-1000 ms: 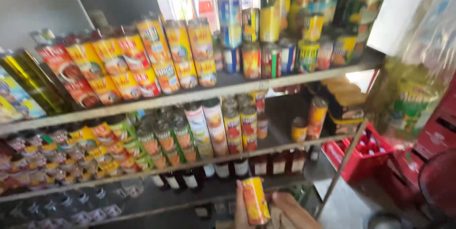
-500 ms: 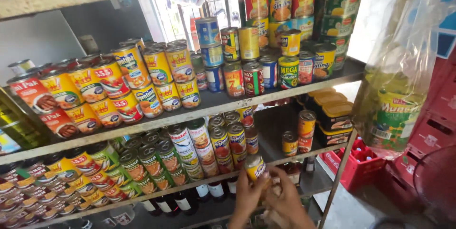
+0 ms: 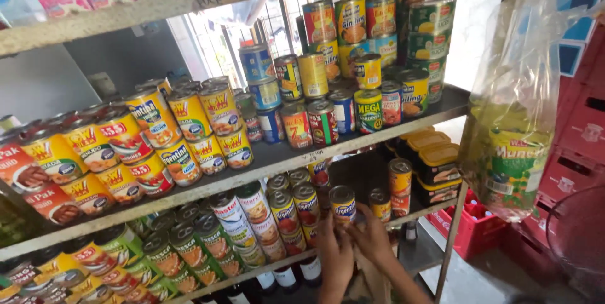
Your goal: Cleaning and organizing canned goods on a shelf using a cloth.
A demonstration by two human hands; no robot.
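Hands, left (image 3: 334, 250) and right (image 3: 373, 236), both grasp a yellow-and-red can (image 3: 343, 203) on the lower shelf (image 3: 416, 212), with stacked cans (image 3: 287, 216) at nine o'clock of it.

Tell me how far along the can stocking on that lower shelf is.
Done: the lower shelf already carries rows of stacked cans on its left side. In hand: the left hand and right hand are together at a yellow-labelled can at the row's end. Left: bare shelf shows between that can and the tall cans further right.
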